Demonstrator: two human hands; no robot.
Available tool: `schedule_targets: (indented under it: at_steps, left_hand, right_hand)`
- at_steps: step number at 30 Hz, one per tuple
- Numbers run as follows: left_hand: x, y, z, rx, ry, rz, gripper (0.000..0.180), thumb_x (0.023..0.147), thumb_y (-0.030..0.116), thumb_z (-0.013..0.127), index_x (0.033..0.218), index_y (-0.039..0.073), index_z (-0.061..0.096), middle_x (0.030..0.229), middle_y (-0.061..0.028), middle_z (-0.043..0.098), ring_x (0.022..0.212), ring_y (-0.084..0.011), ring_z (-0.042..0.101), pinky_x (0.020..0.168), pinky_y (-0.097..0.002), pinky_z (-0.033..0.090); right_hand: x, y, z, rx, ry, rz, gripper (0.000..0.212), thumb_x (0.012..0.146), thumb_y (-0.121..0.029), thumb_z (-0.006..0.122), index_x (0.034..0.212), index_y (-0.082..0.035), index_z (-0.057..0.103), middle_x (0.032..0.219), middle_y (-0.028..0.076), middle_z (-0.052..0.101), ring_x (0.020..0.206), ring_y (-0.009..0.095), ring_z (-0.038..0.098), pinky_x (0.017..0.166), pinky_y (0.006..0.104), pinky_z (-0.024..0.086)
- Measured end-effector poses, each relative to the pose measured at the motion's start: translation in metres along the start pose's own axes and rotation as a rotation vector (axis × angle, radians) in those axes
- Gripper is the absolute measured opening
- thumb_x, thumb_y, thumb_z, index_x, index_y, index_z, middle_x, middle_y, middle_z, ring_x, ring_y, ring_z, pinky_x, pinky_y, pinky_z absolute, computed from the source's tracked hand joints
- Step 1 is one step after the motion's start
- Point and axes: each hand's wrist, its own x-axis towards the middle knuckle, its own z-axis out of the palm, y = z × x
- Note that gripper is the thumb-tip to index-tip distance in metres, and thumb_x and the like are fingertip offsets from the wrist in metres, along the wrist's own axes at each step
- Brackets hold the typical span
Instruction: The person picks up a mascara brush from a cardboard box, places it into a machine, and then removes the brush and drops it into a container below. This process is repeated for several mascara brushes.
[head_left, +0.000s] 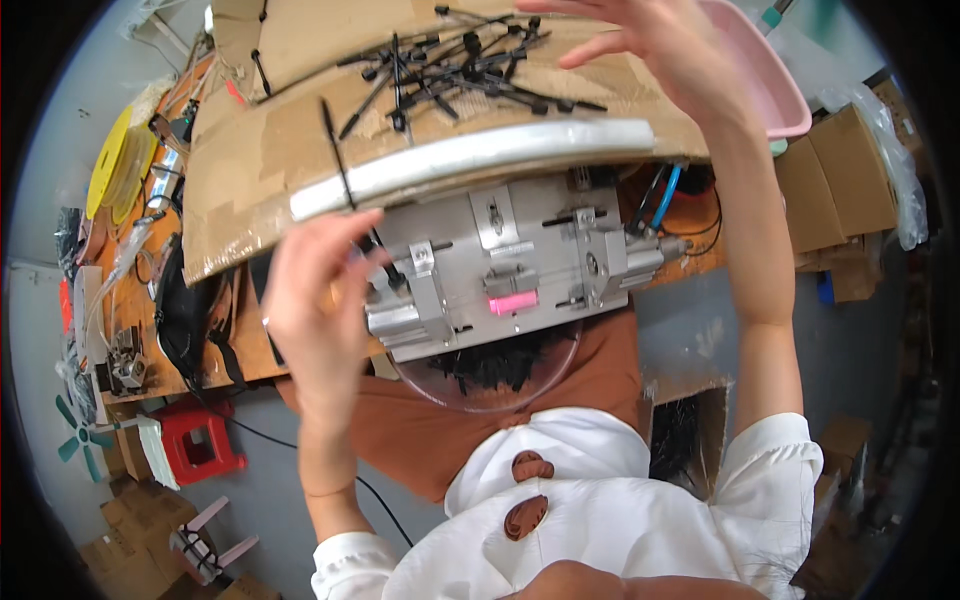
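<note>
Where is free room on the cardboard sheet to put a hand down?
The cardboard sheet is bare at its left part, between the black cable ties and the yellow reels. The middle top is crowded with ties. The white strip borders the near edge.

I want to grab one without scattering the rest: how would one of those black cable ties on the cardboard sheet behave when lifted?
The black cable ties look thin and long, so one is probably light and bendy. They lie crossed in a loose heap, so neighbours may snag and drag along. The cardboard sheet looks tilted, so loosened ties might slide. The left hand is at its lower edge.
</note>
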Motion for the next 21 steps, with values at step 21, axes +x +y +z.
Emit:
schedule_targets:
  at_steps: [21]
  left_hand:
    - [-0.112,0.055,0.088,0.341,-0.407,-0.027,0.070,0.070,-0.007,0.057,0.137,-0.009,0.038,0.096,-0.0112,0.051,0.085,-0.0240,0.050,0.078,-0.0336,0.046]
  right_hand:
    - [-0.142,0.016,0.030,0.051,0.326,-0.044,0.025,0.087,-0.001,0.063,0.111,0.005,0.062,0.096,0.013,0.068,0.080,0.012,0.063,0.055,0.0216,0.050]
